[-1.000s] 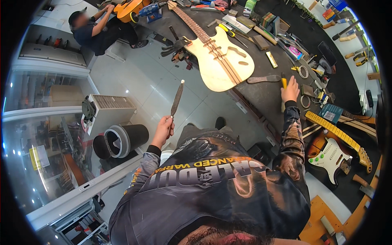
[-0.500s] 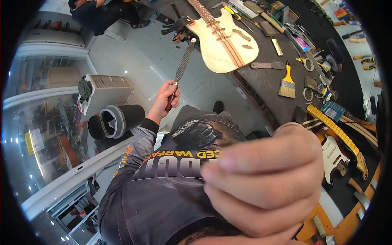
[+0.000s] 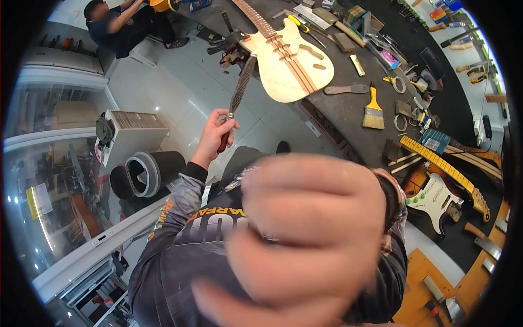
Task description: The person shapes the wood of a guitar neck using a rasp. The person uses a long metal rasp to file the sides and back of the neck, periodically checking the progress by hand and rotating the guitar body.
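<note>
My left hand [image 3: 217,134] is wrapped round the dark red handle of a rasp [image 3: 243,84]. The rasp's long patterned grey blade points up, and its pale tip overlaps the near-left edge of an unfinished electric guitar [image 3: 294,65] in this view; I cannot tell whether they touch. That guitar has a pale wood body with dark stripes and a fretted neck, and lies on the dark workbench [image 3: 348,120]. Close to the camera, my right hand [image 3: 310,234] is large and smeared by motion. Its fingers look bent, and whether anything is between them is hidden.
On the bench lie a yellow-handled brush [image 3: 373,111], a wooden-handled tool [image 3: 346,89] and tape rolls [image 3: 399,84]. A second guitar [image 3: 436,199] with a white pickguard rests at right. A bin [image 3: 144,174] stands at left; a seated person [image 3: 125,27] works farther off.
My right hand has moved left across my chest and blurred more. The view has shifted slightly, and the seated person now shows holding a yellow-orange object. My left hand keeps its grip on the rasp.
</note>
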Tool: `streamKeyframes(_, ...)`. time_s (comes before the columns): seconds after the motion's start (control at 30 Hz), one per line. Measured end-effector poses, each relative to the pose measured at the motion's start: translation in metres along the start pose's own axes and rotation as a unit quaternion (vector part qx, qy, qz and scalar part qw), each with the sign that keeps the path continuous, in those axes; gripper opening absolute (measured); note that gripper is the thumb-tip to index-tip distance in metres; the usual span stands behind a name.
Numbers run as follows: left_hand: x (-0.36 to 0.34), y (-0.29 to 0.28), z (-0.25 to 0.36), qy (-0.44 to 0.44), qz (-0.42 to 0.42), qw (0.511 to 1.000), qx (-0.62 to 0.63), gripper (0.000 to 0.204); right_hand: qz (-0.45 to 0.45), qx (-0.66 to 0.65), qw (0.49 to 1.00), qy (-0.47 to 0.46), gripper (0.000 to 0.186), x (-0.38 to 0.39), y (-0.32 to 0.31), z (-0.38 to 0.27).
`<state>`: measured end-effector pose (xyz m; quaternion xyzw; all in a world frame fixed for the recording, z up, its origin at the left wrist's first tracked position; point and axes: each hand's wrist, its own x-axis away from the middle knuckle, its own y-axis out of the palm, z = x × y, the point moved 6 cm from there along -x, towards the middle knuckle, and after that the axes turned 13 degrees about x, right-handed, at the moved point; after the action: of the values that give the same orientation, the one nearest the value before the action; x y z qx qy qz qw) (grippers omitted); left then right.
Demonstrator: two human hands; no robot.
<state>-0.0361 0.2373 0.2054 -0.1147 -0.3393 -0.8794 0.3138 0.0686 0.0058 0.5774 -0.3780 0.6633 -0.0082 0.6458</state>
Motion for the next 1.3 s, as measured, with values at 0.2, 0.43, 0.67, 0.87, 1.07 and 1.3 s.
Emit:
streamKeyframes(0.2, 0.003, -0.014, 0.018, 0.072, -0.008, 0.988, -0.135, 0.022, -0.312, 0.015, 0.932, 0.185, 0.034, 0.094, 0.113, 0.050)
streamKeyframes(0.43, 0.040, -0.040, 0.070, 0.285, -0.003, 0.940, -0.186, 0.028, -0.252, -0.228, 0.504, 0.794, 0.025, 0.438, 0.214, 0.049)
streamKeyframes(0.67, 0.036, -0.093, 0.075, 0.098, 0.012, 0.987, -0.124, 0.030, -0.416, 0.090, 0.635, 0.645, 0.030, 0.558, 0.228, -0.012)
streamKeyframes(0.87, 0.022, -0.094, 0.024, 0.072, -0.025, 0.993, -0.095, 0.028, -0.333, -0.016, 0.477, 0.813, 0.037, 0.560, 0.204, -0.034)
streamKeyframes(1.07, -0.021, -0.072, -0.037, 0.034, -0.016, 0.974, -0.222, 0.034, -0.224, 0.038, 0.585, 0.778, 0.037, 0.530, 0.184, 0.000)
streamKeyframes(1.3, -0.081, -0.040, -0.088, 0.087, 0.001, 0.945, -0.316, 0.040, -0.102, 0.167, 0.736, 0.648, 0.033, 0.467, 0.145, 0.186)
